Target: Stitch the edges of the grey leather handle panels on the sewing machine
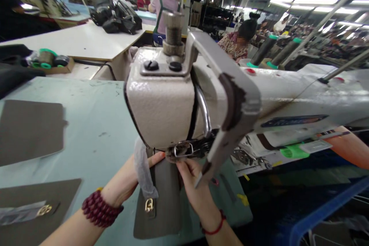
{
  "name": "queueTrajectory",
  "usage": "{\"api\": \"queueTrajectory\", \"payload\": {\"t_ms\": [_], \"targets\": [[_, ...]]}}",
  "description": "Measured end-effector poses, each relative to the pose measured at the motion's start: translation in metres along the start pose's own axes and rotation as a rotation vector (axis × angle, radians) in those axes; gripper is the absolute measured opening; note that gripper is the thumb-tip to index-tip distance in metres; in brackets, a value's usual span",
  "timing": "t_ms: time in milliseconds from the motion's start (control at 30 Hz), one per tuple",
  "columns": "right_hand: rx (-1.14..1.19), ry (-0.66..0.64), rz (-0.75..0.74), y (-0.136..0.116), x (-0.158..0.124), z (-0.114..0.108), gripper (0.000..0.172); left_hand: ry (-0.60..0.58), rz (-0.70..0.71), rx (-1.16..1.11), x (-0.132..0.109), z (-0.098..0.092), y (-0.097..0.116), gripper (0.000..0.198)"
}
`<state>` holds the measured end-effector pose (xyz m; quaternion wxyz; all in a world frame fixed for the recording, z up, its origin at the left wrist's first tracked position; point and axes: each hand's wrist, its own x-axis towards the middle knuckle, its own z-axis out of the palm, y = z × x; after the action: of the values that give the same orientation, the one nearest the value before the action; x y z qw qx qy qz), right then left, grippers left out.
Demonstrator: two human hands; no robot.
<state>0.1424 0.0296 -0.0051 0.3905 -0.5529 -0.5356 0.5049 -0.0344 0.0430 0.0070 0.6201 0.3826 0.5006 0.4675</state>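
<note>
A grey-brown leather-like panel (166,196) lies under the head of a white sewing machine (161,111). On it is a strap wrapped in whitish film (142,173), ending at a gold clasp (149,205). My left hand (131,175) reaches in from the left, an outstretched finger lying on the panel beside the presser foot; the strap covers part of this hand. At the panel's right edge, my right hand (193,178) has thumb and fingers closed on the material, just below the needle area. The needle itself is hidden behind the machine's parts.
Another grey-brown panel (31,130) and a flap with a gold clasp (34,215) lie left on the pale green table (95,123). A metal bracket (230,96) juts out before the machine. Thread spools (47,58) stand in a box behind. Several people work farther back.
</note>
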Motion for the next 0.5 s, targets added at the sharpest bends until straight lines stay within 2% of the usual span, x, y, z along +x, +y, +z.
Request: {"api": "queueTrajectory", "payload": {"t_ms": [167,267,367,500], "targets": [[-0.027,-0.027,-0.039,-0.002,0.004,-0.009,0.039,-0.150,-0.236,-0.137,-0.009,-0.001,0.005,0.030],[-0.070,0.021,-0.096,-0.002,0.003,-0.008,0.035,-0.136,-0.341,-0.234,-0.009,0.007,0.006,0.022],[-0.106,0.056,-0.120,-0.001,0.002,-0.006,0.036,-0.146,-0.338,-0.308,-0.005,0.015,0.011,0.022],[0.031,-0.063,0.003,0.007,0.004,0.001,0.043,-0.351,-0.296,-0.323,0.002,0.018,0.028,0.022]]}}
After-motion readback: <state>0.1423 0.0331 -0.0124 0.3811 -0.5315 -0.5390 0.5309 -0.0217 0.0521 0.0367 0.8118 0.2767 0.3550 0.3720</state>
